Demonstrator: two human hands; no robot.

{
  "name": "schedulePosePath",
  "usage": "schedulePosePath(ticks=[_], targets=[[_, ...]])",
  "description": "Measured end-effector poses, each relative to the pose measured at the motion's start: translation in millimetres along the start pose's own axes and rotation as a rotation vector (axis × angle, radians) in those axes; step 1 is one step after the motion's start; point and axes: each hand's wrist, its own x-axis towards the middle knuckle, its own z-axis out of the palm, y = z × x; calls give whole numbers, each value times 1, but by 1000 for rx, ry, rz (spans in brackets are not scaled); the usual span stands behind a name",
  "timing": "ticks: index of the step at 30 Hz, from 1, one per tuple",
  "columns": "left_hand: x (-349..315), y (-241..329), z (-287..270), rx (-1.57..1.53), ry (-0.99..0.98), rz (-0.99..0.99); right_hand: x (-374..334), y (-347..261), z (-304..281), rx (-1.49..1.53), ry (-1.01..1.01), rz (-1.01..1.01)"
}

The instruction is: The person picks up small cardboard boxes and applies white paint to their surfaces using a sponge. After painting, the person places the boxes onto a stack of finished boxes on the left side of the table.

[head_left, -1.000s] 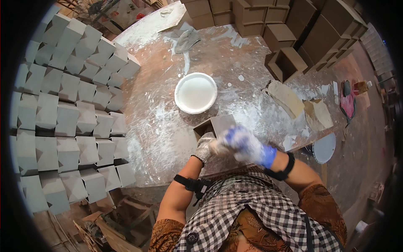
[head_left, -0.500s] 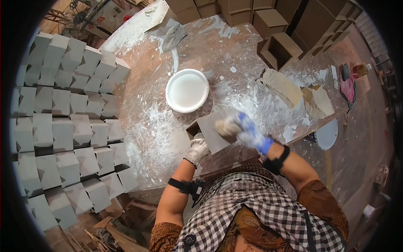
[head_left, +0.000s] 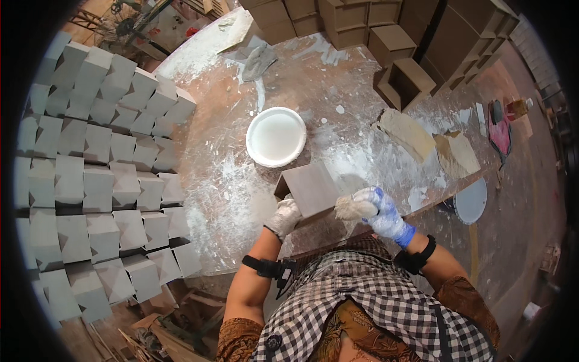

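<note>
In front of me, over the near part of the work table [head_left: 229, 199], is a grey-brown open-ended box [head_left: 310, 188]. My left hand [head_left: 286, 217], in a pale glove, grips its open left end, with the fingers partly inside and hidden. To the right of the box, my right hand [head_left: 386, 212], in a blue and white glove, is closed around a brush [head_left: 350, 209] with a pale, shaggy head. That head is near the box's right edge, apart from its upper face. Just beyond the box stands a round white tub [head_left: 276, 137] with whitish contents.
Rows of pale grey boxes [head_left: 99, 187] are stacked at the left. Brown boxes [head_left: 404, 84] stand at the far right. Two crusted pale slabs [head_left: 407, 134] lie on the right side, a crumpled cloth [head_left: 258, 63] at the back. A round pale lid-like disc [head_left: 471, 201] is beyond the table's right edge.
My right hand has drawn the brush off the box's upper face, toward the right and nearer me. My left hand keeps its grip on the box. The whole view has shifted slightly.
</note>
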Motion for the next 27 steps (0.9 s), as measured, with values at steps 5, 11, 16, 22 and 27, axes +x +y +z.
schedulePosePath(ticks=[5,11,16,22,27], targets=[[-9,-6,3,-696,-71,-202,27,-18,25,-167,-122,-73],[-2,-33,51,-277,-145,-308,64,31,53,-29,-43,132],[-10,-34,69,-257,-167,-313,38,14,55,776,-142,251],[-14,-34,72,-245,-197,-290,95,22,73,1263,-38,193],[-21,-52,108,-208,-135,-227,78,33,60,319,-76,185]])
